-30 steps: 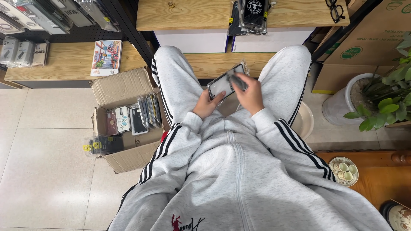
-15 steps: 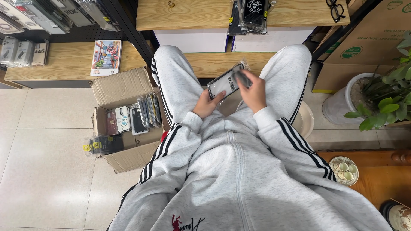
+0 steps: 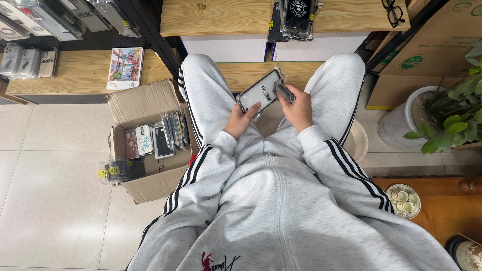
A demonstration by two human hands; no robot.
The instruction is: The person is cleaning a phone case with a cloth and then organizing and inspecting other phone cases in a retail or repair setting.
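Sitting with my knees apart, I hold a flat phone case in a clear plastic sleeve (image 3: 260,91) over my lap. My left hand (image 3: 241,120) grips its lower left edge, thumb on the face. My right hand (image 3: 297,106) is at its right end, fingers closed around a small grey object (image 3: 284,92) pressed against the package. Both sleeves are light grey with black stripes.
An open cardboard box (image 3: 144,173) of packaged phone cases stands on the tiled floor at my left. Wooden shelves (image 3: 80,75) with more cases lie ahead. A potted plant (image 3: 452,120) and a large carton (image 3: 427,55) are at right, a small dish of cups (image 3: 404,200) near my right elbow.
The package has tilted slightly and my right hand has shifted along its right end; the rest is still.
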